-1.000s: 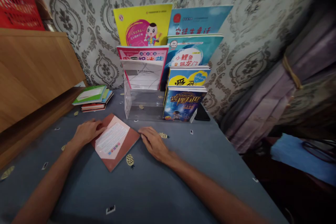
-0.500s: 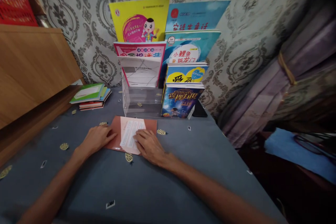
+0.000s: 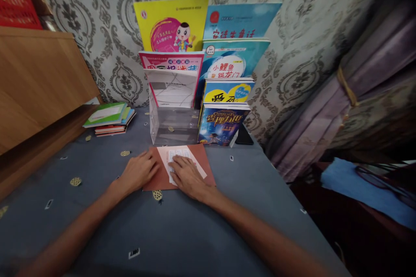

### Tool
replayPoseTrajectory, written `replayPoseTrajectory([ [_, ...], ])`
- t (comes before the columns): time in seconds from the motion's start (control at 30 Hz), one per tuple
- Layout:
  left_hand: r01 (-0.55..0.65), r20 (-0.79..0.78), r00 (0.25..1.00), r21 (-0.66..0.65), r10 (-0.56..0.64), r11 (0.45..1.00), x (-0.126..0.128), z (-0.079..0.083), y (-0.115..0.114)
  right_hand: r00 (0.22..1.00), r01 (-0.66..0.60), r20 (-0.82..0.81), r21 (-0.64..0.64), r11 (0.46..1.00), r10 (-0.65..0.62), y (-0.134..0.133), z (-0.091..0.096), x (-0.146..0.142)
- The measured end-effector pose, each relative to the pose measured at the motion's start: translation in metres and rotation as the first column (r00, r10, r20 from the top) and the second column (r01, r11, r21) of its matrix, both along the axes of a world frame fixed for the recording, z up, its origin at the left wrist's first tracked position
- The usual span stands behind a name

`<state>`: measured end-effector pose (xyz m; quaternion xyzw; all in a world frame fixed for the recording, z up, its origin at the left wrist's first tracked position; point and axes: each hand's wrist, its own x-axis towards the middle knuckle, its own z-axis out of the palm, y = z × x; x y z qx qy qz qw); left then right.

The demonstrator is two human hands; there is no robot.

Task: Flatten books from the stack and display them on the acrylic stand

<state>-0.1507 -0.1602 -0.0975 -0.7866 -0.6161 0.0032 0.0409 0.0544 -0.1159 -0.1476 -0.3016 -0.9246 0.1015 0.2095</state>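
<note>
A reddish-brown booklet (image 3: 202,156) lies flat on the table, with a pale panel of small print on its face. My left hand (image 3: 139,171) rests at the booklet's left edge, fingers slightly bent and touching the cover, not wrapped round it. Across the printed panel (image 3: 164,156) lies my right hand (image 3: 188,177), its fingers spread and covering part of the text. Just behind the booklet stands a clear acrylic rack (image 3: 175,119). Its left side holds a yellow book (image 3: 173,13) and a pink one, and its right side several blue and yellow books.
A small pile of books (image 3: 108,114) sits at the left by a wooden cabinet (image 3: 39,82). Beside the rack's right side is a dark flat object (image 3: 244,135). Past the table's right edge are a tied curtain (image 3: 308,117) and a blue cloth (image 3: 360,190) with glasses on it.
The booklet has shifted to the right and turned a little. My left hand has moved right along with it, while my right hand stays on the printed panel.
</note>
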Motion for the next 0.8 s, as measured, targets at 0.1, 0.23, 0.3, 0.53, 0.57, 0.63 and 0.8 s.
replayPoseTrajectory([
  [0.1,0.031,0.022,0.999,0.080,-0.033,0.996,0.005,-0.013,0.014,1.000,0.013,-0.007,-0.007,1.000,-0.013,-0.001,-0.002,0.000],
  [0.23,0.036,0.005,0.999,0.105,-0.037,0.994,0.007,-0.028,0.029,0.999,0.039,-0.028,-0.029,0.999,-0.039,-0.007,0.000,-0.003],
  [0.3,0.064,0.025,0.997,0.138,-0.068,0.988,0.005,-0.034,0.034,0.997,0.065,-0.038,-0.038,0.997,-0.066,-0.012,0.001,-0.006],
  [0.53,0.068,0.102,0.991,0.184,-0.088,0.981,-0.004,-0.048,0.039,0.997,0.069,-0.015,-0.069,0.995,-0.070,-0.008,0.003,-0.013],
  [0.57,0.068,0.111,0.990,0.186,-0.090,0.980,-0.005,-0.049,0.039,0.998,0.068,0.004,-0.071,0.995,-0.068,-0.004,0.003,-0.014],
  [0.63,0.070,0.123,0.988,0.191,-0.094,0.979,-0.006,-0.051,0.039,0.995,0.087,0.050,-0.063,0.994,-0.084,0.007,0.004,-0.018],
  [0.8,0.074,0.136,0.985,0.202,-0.102,0.977,-0.008,-0.055,0.041,0.986,0.124,0.116,-0.062,0.990,-0.116,0.024,0.003,-0.027],
])
